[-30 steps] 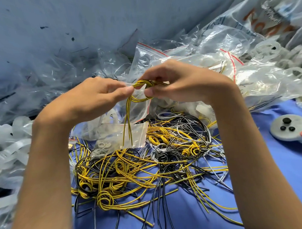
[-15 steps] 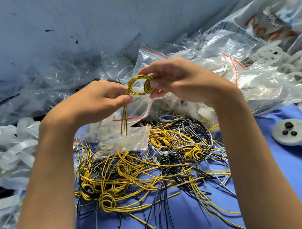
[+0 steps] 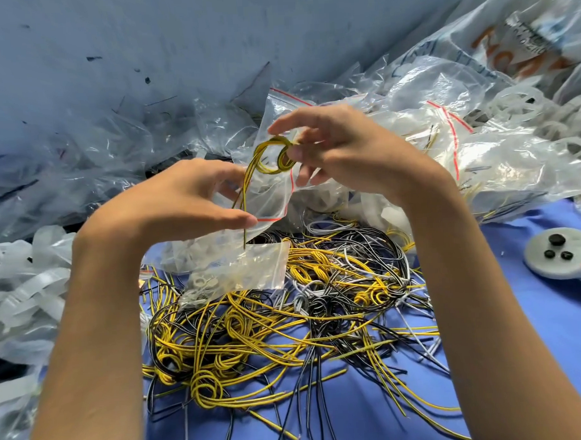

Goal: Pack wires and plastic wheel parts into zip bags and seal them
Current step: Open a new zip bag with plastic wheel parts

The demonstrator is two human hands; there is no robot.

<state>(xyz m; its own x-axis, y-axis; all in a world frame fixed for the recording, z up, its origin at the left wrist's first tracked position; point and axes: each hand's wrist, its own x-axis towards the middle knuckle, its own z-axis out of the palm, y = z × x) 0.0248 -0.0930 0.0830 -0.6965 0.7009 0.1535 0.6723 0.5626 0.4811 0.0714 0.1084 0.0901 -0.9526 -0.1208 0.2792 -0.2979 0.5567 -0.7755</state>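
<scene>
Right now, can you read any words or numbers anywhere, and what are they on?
Big orange letters on the large crumpled plastic bag: creased and blurred, not readable.
Small dark print beside them on the same bag: too small and blurred to read.
The held zip bag and yellow wire coil: a red stripe on the bag, no words.
No other text can be made out.

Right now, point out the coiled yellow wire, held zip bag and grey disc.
coiled yellow wire (image 3: 271,141): head view, loop's top arc
zip bag (image 3: 270,197): head view, clear panel
grey disc (image 3: 561,268): head view, bare face
</scene>
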